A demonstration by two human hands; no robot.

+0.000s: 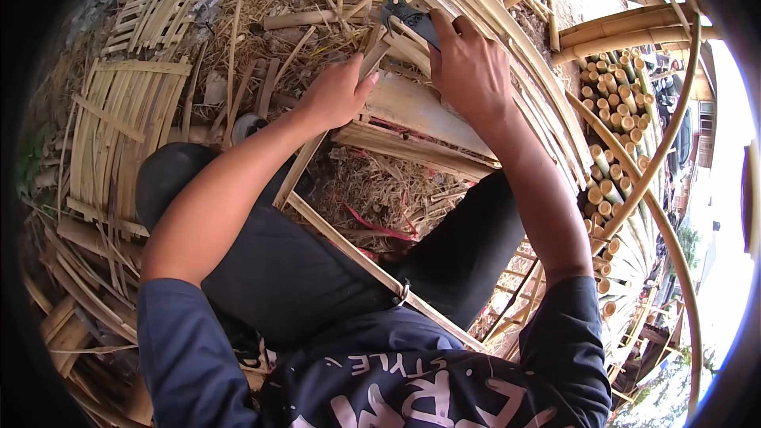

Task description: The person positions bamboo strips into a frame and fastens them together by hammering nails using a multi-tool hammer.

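Note:
My right hand (469, 71) is closed around a dark hand tool (406, 13) with a curved, jaw-like head; its exact kind is not plain. The head of this tool lies over the ends of bamboo strips at the top middle. To its left, my left hand (337, 93) grips a flat bamboo strip (379, 54) between thumb and fingers, close to the tool's head. Below both hands is a wooden board (424, 107). A long, thin bamboo strip (341, 239) slants across my lap.
Bundled bamboo slats (527, 55) run along the right of my hands. Slatted bamboo panels (127, 131) lie at the left on ground littered with shavings. Stacked bamboo poles (614, 103) and curved bamboo pieces (674, 150) stand at the right. Red ribbon (380, 230) lies between my legs.

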